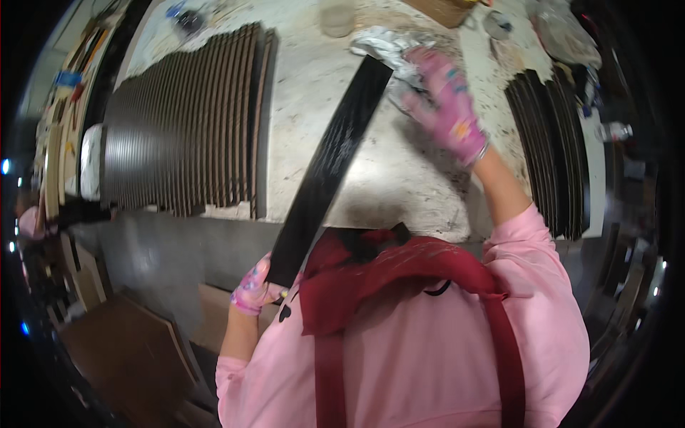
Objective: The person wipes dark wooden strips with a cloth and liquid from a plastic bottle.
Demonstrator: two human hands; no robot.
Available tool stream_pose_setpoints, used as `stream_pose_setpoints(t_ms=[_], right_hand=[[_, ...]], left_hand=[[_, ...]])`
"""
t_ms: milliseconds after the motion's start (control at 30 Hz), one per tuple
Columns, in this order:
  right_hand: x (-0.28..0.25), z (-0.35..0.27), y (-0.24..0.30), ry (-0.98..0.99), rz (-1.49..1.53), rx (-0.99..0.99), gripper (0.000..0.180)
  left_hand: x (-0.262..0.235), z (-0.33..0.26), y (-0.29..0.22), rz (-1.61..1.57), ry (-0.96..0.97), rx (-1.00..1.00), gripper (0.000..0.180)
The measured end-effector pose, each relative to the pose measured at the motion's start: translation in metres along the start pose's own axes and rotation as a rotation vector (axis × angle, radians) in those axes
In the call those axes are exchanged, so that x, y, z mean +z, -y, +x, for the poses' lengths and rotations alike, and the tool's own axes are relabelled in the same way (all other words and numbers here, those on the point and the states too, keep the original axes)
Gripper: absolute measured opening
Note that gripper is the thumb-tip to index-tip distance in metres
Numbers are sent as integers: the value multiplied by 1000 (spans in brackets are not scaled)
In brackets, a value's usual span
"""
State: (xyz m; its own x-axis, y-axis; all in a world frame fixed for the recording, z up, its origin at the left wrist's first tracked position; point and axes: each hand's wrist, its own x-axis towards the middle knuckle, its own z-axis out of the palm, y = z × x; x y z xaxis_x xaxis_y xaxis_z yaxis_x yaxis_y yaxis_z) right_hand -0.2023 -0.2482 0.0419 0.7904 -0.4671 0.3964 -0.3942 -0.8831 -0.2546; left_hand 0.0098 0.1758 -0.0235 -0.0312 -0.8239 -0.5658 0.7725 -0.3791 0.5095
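A long black slat (330, 164) lies slanted across the pale workbench (399, 171), its near end past the bench's front edge. My left hand (255, 287), in a pink paint-flecked glove, grips that near end. My right hand (444, 100), gloved the same, presses a crumpled grey-white rag (389, 48) onto the slat's far end.
A row of dark slats (189, 121) stands on edge at the bench's left, and another stack (553, 143) at the right. Jars, lids and small clutter (499, 25) sit along the far edge. Brown boards (128, 349) lean on the floor at lower left.
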Motion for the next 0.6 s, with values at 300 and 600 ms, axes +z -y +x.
stream_pose_setpoints(t_ms=[300,600], right_hand=[[-61,-39,71,252,-41,-355,42],[-133,-180,-49,-7,-362,742,74]], left_hand=[[58,35,-84,382,123,-114,82],[72,130,-154,2242,-641,877,73]])
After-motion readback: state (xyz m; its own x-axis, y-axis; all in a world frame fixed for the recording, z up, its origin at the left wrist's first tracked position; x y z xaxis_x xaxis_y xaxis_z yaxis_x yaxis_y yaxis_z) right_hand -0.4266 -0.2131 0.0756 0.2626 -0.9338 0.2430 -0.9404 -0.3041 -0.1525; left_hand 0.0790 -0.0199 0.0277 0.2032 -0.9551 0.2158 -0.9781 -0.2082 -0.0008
